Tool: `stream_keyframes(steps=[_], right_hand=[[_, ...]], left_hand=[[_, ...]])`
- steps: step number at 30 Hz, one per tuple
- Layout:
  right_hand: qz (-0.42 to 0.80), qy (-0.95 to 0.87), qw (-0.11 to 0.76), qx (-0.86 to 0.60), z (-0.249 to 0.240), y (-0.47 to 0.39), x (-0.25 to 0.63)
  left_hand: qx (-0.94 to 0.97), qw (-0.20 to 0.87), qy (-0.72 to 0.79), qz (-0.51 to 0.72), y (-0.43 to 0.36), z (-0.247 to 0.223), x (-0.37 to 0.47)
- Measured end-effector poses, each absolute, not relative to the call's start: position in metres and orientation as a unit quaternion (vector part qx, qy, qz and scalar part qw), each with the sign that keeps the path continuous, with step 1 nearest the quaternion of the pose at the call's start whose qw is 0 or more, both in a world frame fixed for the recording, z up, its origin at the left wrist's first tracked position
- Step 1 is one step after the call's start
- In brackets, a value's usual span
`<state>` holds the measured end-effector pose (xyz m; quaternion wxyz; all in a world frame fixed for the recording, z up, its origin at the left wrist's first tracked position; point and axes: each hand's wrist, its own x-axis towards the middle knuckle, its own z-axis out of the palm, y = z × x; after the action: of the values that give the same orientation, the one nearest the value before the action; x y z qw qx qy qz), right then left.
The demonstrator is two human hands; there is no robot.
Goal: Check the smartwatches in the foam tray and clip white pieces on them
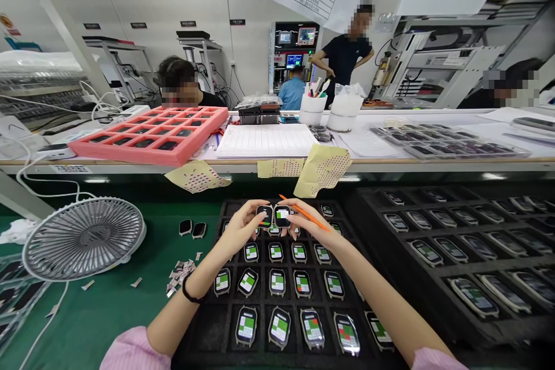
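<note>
My left hand (pixel 243 224) is closed around a smartwatch body (pixel 264 217), its thumb on the dark screen with a bit of green. Beside it, my right hand (pixel 306 217) grips a second smartwatch body (pixel 282 216) showing a white and green screen. An orange pen (pixel 303 212) lies slantwise across the right hand. Both watches are held side by side above a black foam tray (pixel 229 324). In the tray's compartments sit several more watch bodies (pixel 277 281), most lit with green and white blocks, a few with red.
Another black tray (pixel 416 266) of watches stands at the right. On the green mat at left are a white fan (pixel 84 237), two loose watch faces (pixel 192 228) and scattered small labels (pixel 180 274). A shelf ahead carries a pink foam tray (pixel 186 150). Several people are beyond.
</note>
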<state>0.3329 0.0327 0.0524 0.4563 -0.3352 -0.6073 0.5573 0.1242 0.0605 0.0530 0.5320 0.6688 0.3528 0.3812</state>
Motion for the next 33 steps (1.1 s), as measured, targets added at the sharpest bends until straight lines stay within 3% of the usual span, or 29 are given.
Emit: stream_keyframes(steps=[33], right_hand=[[0.561,-0.593,0.468,-0.339,0.043,0.034,0.330]], left_hand=[[0.685,0.527,0.352,0.358,0.058,0.053,0.120]])
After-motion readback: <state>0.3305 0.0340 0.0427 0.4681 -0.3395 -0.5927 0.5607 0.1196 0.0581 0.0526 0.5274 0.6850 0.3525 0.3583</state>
